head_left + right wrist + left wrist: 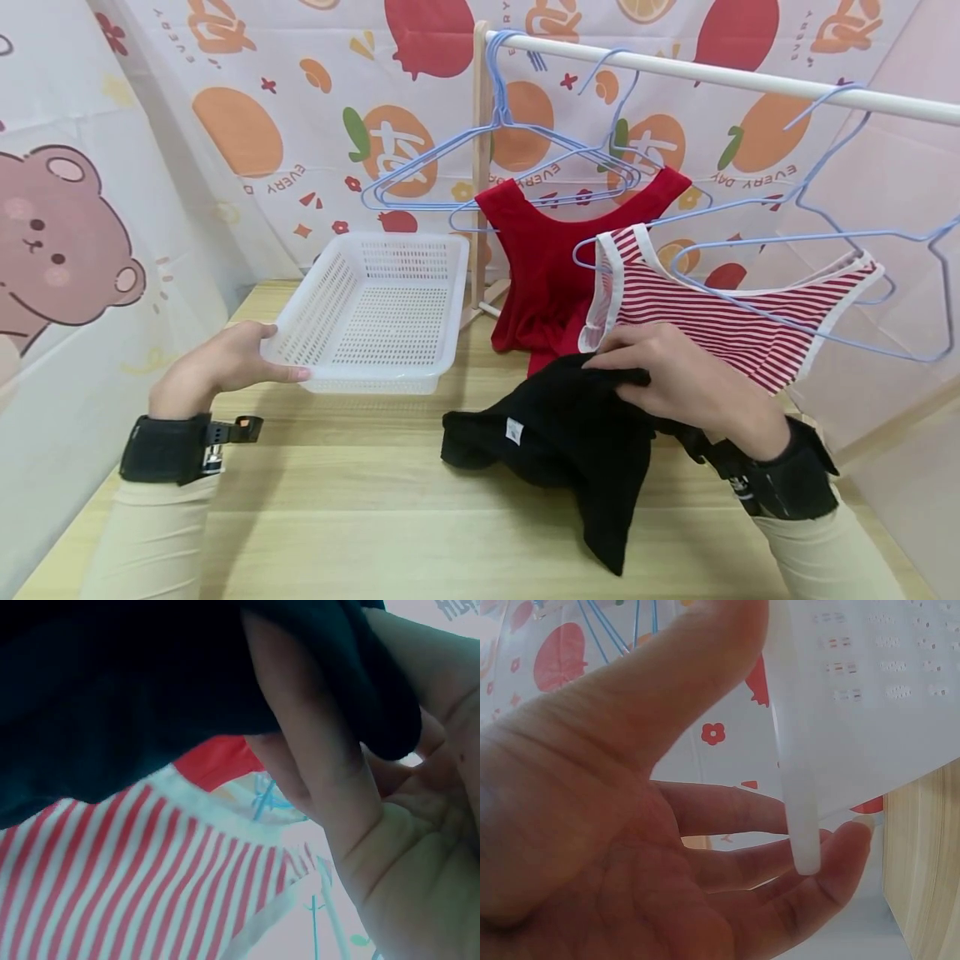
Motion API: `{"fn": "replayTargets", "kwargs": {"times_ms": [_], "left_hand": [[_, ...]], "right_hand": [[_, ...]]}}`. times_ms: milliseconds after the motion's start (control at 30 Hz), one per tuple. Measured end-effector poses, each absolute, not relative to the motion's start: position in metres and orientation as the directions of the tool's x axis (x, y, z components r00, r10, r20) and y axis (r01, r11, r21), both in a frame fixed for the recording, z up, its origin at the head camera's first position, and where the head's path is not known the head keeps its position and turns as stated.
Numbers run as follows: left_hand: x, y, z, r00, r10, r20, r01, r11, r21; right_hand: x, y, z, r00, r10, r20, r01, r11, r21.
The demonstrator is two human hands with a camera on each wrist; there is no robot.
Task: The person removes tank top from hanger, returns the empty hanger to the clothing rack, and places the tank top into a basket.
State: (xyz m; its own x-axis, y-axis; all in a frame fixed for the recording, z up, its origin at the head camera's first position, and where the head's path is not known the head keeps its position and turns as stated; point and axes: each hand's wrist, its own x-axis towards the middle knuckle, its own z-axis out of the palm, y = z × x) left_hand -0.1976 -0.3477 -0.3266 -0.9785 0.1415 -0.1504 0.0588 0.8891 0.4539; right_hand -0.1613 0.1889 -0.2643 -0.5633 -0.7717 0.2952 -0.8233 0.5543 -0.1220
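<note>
At the left of the head view, my left hand point(234, 362) grips the near left corner of a white perforated plastic basket point(378, 373). The left wrist view shows the thumb and fingers on either side of the basket's rim point(804, 840). Nothing lies inside the basket. My right hand point(663, 367) pinches the upper edge of a black garment point(570, 433) with a small white label. Its cloth droops over the table, partly in front of a red tank top point(555, 258) and a red-and-white striped top point(705, 312); the black garment's exact kind cannot be told.
A clothes rack with a white rail point(697, 77) and a wooden post point(481, 167) stands at the back. Several blue hangers point(480, 133) hang from it, the red and striped tops among them. A printed curtain point(315, 150) backs the wooden table point(330, 492).
</note>
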Motion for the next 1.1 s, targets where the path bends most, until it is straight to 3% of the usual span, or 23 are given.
{"fn": "replayTargets", "kwargs": {"times_ms": [467,767,1100], "left_hand": [[-0.198,-0.347,-0.327,-0.977,0.142,-0.157,0.055,0.886,0.461],[-0.194,-0.347,-0.325,-0.976,0.136,-0.172,0.040,0.883,0.467],[-0.196,-0.347,-0.325,-0.976,0.139,-0.166,0.046,0.881,0.471]], "right_hand": [[-0.175,0.153,-0.241,-0.638,-0.655,0.404,-0.765,0.600,-0.236],[-0.187,0.135,-0.228,-0.703,-0.588,0.401,-0.709,0.629,-0.320],[-0.201,0.115,-0.209,-0.700,-0.540,0.467,-0.711,0.593,-0.379]]}}
